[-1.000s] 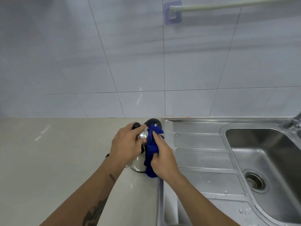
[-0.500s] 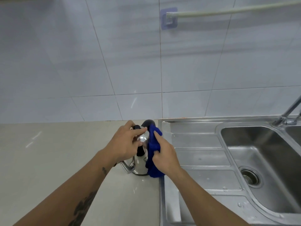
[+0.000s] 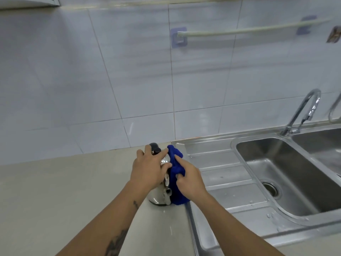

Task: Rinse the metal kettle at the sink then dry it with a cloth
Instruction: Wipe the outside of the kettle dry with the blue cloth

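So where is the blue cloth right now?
Head view, centre: the blue cloth is pressed by the right hand against the kettle, beside the sink's drainboard.

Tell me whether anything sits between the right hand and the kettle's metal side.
Yes: the blue cloth. The right hand presses it against the right side of the metal kettle, so that hand meets cloth, not metal. The left hand grips the kettle's top directly, nothing visible between them.

1. You get bright, even, cool light with soft shadows.
2. Your wall tiles (image 3: 147,80) smear with motion blur.
3. Glare spots sit on the sink (image 3: 212,159).
4. Your wide lens bends the edges.
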`<state>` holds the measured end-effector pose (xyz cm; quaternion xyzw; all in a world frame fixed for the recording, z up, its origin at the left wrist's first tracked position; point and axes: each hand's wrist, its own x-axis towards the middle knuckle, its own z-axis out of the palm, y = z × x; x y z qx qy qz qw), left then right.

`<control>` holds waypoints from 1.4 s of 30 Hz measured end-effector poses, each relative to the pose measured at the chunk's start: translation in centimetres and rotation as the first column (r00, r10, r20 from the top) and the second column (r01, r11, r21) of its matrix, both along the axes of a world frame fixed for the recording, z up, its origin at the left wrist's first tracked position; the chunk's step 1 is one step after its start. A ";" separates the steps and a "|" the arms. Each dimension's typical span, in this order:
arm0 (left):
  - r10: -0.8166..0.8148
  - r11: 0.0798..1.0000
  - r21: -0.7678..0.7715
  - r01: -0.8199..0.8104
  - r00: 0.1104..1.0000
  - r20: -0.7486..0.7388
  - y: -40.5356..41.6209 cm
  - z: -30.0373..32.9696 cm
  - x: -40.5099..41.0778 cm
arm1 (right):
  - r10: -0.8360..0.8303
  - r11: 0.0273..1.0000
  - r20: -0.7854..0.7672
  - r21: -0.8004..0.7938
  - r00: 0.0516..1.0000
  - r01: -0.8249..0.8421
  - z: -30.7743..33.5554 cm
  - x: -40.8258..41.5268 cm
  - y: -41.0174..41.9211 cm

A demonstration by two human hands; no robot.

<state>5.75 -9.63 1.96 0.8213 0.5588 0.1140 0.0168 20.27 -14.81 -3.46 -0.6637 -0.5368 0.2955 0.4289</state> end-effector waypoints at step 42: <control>-0.080 0.983 0.178 0.050 0.983 0.166 -0.9 -2.2 -1.5 | -0.159 0.949 -0.301 -0.309 0.940 0.062 -2.3 1.8 -4.0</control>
